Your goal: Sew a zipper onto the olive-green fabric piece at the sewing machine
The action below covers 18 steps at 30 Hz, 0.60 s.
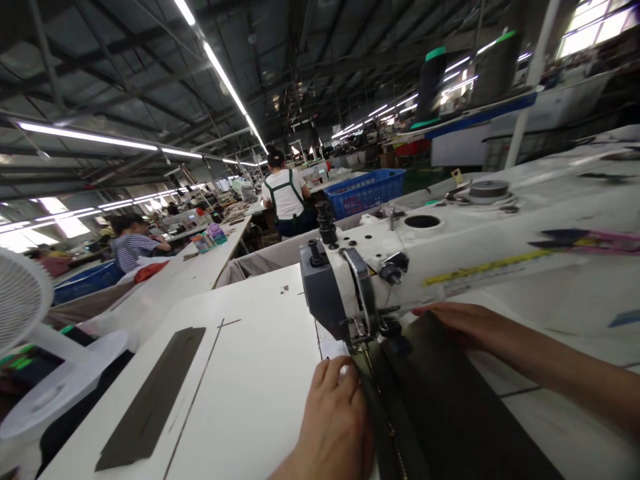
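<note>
A dark olive fabric piece (465,407) lies under the head of a white sewing machine (327,287), extending toward me. Along its left part runs a narrow line of gold-coloured zipper teeth (391,430). My left hand (335,413) is closed at the fabric's left edge, just in front of the needle area, with its fingers curled. On the far right side, my right hand (457,323) grips the fabric's raised edge; some of its fingers are hidden behind the cloth. The machine head covers the stitching point.
Another olive fabric strip (153,400) lies on the white table (240,380) at left, beside a white fan (65,363). Pink-handled snips (590,241) and a yellow tape measure (485,267) are on the machine arm. Beyond are a blue crate (367,193) and a seated person (286,193).
</note>
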### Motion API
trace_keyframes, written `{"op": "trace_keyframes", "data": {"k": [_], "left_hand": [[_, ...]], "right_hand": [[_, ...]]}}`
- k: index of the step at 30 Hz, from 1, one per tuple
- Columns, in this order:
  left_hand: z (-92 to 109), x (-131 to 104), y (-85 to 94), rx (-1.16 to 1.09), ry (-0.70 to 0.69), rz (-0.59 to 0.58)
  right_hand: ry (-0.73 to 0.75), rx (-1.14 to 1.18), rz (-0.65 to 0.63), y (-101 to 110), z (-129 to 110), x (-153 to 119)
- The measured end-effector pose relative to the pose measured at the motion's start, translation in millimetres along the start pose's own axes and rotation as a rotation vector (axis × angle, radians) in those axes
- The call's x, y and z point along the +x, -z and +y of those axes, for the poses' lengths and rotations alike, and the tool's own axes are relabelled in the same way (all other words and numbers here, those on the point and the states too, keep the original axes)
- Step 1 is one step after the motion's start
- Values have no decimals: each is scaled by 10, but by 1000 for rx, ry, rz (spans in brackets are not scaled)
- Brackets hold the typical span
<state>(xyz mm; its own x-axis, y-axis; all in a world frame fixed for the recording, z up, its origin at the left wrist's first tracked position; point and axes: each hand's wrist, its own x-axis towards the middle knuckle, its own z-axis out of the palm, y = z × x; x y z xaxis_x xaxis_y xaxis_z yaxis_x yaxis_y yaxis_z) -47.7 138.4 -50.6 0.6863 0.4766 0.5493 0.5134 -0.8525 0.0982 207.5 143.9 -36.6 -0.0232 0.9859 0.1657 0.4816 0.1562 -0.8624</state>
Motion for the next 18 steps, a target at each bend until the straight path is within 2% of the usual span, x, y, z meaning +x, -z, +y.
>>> {"op": "trace_keyframes", "data": {"k": [3, 7, 11, 13, 16, 18], "left_hand": [[4, 25, 15, 13, 27, -47], [20, 28, 4, 57, 59, -14], [18, 2, -31, 61, 76, 7], [10, -1, -40, 63, 83, -3], [-7, 4, -52, 54, 56, 50], [-14, 2, -63, 31, 54, 72]], "right_hand": [[22, -24, -102, 19, 111, 26], [154, -237, -3, 31, 245, 16], [244, -367, 147, 12, 263, -9], [264, -558, 172, -23, 243, 8], [329, -878, 197, -76, 210, 56], [393, -1045, 261, -111, 166, 61]]}}
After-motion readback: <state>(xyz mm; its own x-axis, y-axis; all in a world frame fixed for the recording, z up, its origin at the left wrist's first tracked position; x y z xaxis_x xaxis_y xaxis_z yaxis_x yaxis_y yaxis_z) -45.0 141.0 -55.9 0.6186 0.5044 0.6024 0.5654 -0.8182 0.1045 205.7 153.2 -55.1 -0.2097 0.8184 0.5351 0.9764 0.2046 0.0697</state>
